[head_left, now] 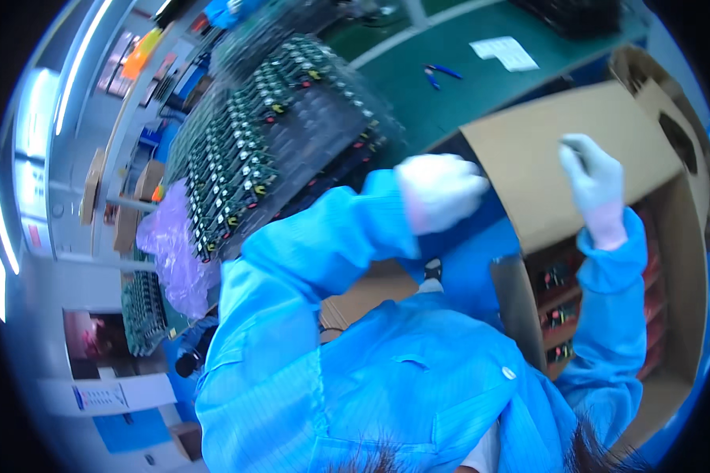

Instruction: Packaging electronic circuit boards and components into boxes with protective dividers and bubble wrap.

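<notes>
My left hand [443,191], in a white glove, is held with its fingers curled closed beside the left edge of a cardboard flap [544,138]. Whatever it may hold is hidden. Over the same flap, my right hand [596,177], also gloved, has its fingers bent in toward the thumb. Nothing shows between them. The flap belongs to an open cardboard box [686,315] at my right. Beneath my right forearm, parts with dark components [558,315] sit in the box between brown dividers, with reddish plastic [653,307] alongside.
On the green bench [418,102] lie blue-handled pliers [442,75] and white papers [505,54]. Rows of green circuit boards [237,150] stand on a dark tray [315,130] at the left, next to a purple plastic bag [177,244]. Another cardboard piece [371,292] lies below my left arm.
</notes>
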Available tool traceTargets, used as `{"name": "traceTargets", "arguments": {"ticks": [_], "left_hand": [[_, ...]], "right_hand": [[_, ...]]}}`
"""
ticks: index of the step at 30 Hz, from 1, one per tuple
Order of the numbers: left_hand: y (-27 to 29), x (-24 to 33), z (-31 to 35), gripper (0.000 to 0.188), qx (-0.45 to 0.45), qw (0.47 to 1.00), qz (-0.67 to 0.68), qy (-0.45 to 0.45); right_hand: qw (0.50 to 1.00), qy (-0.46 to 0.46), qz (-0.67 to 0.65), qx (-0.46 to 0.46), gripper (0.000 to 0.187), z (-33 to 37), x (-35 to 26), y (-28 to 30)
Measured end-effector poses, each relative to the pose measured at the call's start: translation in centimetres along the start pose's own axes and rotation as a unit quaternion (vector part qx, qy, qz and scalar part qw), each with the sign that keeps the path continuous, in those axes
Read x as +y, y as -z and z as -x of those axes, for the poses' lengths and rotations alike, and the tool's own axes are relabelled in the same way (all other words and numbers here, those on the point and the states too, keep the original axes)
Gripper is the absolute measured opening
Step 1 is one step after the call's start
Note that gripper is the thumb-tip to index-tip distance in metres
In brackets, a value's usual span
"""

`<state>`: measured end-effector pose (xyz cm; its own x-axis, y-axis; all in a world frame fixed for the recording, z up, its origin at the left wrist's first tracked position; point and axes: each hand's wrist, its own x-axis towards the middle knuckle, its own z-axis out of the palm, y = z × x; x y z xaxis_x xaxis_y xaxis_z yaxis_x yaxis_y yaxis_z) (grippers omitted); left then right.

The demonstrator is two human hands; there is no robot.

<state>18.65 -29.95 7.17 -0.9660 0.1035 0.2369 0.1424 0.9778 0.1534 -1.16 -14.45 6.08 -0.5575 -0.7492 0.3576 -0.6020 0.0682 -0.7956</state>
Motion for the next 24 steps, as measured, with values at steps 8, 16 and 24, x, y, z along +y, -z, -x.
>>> {"name": "traceTargets", "arguments": {"ticks": [8,16,24], "left_hand": [[9.2,-10.9,24.6,0.008,-0.137,0.885,-0.360,0.263],[8.6,-12.4,32.4,0.017,-0.161,0.883,-0.396,0.195],[8.2,-13.2,32.7,0.014,-0.140,0.902,-0.383,0.145]], "right_hand": [[0.965,0.044,-0.158,-0.206,0.029,-15.5,-9.4,-26.0],[0.978,-0.116,-0.002,-0.171,0.045,-22.1,-12.0,-44.3],[0.985,-0.137,-0.086,-0.060,0.042,-21.9,-12.0,-46.5]]}}
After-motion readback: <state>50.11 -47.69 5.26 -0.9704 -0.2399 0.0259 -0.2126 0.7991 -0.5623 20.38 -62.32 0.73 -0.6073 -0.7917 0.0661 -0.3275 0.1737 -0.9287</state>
